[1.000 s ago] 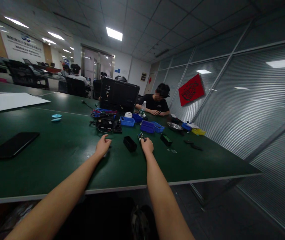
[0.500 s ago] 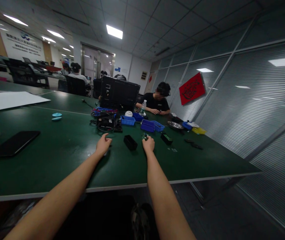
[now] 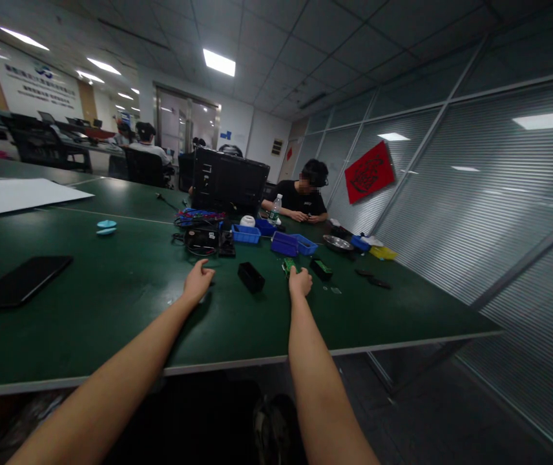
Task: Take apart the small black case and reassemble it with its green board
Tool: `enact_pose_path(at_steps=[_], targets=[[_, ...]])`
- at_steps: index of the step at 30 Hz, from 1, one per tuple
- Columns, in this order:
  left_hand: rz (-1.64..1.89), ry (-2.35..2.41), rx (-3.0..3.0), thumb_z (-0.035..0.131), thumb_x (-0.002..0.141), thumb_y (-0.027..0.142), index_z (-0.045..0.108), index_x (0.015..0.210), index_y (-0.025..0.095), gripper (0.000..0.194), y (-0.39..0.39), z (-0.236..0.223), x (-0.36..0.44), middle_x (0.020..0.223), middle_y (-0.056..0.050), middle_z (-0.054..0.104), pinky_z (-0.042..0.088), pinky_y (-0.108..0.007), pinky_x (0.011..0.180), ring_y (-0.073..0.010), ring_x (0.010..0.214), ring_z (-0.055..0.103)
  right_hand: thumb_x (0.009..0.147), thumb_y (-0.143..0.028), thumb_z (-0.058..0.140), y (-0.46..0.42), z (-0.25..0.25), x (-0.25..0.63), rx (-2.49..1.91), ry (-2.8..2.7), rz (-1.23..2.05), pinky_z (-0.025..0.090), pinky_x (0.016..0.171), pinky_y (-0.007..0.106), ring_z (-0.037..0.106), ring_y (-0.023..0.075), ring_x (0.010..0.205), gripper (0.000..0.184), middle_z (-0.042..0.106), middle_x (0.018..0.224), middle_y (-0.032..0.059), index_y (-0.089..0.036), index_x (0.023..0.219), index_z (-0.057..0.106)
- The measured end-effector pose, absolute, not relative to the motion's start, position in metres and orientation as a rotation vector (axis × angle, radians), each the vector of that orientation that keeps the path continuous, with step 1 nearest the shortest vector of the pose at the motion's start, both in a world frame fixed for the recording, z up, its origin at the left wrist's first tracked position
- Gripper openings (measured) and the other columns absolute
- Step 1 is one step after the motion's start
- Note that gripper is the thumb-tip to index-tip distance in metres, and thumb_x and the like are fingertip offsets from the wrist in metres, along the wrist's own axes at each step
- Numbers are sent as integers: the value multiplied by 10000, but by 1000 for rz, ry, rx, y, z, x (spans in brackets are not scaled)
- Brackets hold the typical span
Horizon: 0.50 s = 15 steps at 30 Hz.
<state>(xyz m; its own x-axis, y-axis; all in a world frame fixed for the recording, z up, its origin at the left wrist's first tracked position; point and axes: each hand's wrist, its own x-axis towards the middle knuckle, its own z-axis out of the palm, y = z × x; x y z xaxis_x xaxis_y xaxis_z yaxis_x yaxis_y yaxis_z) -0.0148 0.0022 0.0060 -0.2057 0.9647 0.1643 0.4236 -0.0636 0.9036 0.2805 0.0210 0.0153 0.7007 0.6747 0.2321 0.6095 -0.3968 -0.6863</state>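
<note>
My right hand (image 3: 300, 282) is closed at the right edge of a small green circuit board (image 3: 288, 265), thumb against it. Part of the grip is hidden behind the fingers. Beside this hand, to its right, a black case (image 3: 322, 268) lies with a green board showing in it. My left hand (image 3: 199, 281) rests at the table with thumb and forefinger apart, and nothing shows in it. Between the two hands sits an empty-looking black box (image 3: 250, 276), its hollow side turned up and to the right.
Blue trays (image 3: 285, 243), a black device with cables (image 3: 203, 241) and a monitor (image 3: 230, 181) stand beyond my hands. Small clear pieces (image 3: 336, 290) and dark parts (image 3: 378, 283) lie to the right. A black tablet-like slab (image 3: 19, 282) is far left. Across the table sits a co-worker (image 3: 310, 197).
My right hand has moved right, and the circuit board has shifted right with it, showing more of its green face. The left hand has hardly moved. The view has shifted slightly.
</note>
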Motion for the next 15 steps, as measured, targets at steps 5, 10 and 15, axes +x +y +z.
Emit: enact_pose_path(at_steps=[5,10,15], targets=[[1273,1622,1477,498,713,209,426,1219,160,513,4,3,-15,888,-42,666,449,-247,688,-149,766,612,716,-532,496,23,13,279,-2157,-1034,69,365,798,425,474,328,1034,629,507,1127,219,-125,1195,480],[1272,1621,1468,515,714,240,431,1213,149,514,6,2,-15,868,-46,664,450,-247,676,-148,751,609,711,-416,544,24,12,279,-2208,-1100,73,374,810,418,487,307,1036,520,535,1104,184,-156,1160,512],[1274,1620,1469,502,717,228,428,1214,151,508,7,1,-15,846,-38,663,451,-247,676,-142,732,609,684,-340,560,31,9,277,-2070,-1254,219,415,769,319,550,234,939,413,590,1033,106,-194,1070,580]])
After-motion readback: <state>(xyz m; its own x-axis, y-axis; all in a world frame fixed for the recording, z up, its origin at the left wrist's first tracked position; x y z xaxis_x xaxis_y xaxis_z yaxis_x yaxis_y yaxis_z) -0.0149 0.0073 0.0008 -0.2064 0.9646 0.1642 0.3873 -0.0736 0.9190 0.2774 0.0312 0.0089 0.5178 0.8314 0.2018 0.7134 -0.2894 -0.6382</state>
